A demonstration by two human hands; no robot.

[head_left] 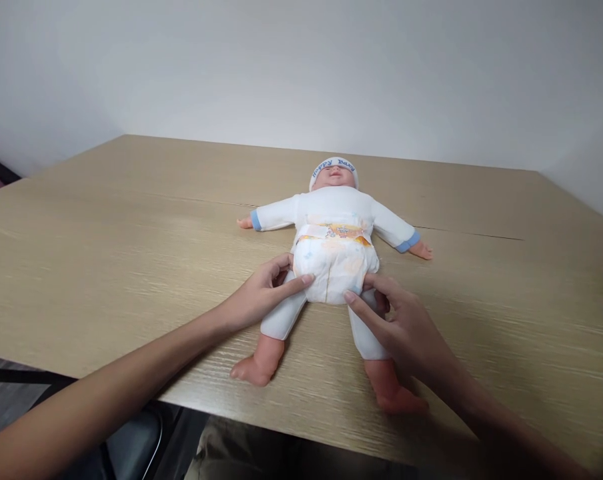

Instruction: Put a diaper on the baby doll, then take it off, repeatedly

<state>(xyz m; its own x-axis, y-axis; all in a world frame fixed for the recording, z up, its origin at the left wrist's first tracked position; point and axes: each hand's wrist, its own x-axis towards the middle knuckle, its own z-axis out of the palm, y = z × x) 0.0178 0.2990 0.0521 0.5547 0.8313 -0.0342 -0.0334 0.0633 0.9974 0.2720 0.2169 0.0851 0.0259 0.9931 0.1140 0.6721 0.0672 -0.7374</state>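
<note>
A baby doll lies on its back on the table, arms spread and legs toward me. It has a white suit with blue cuffs and a white cap lettered "Happy Baby". Around its hips sits a white diaper with an orange printed waistband, closed at the front. My left hand pinches the diaper's leg edge on the left side, thumb on the front. On the right side my right hand grips the other leg edge, its thumb also on the front. Fingertips of both hands are partly hidden under the edges.
The wooden table has a thin seam across it behind the doll. A white wall rises at its far edge. Below the near edge, at lower left, is a dark chair. Something pink and black shows at the far left.
</note>
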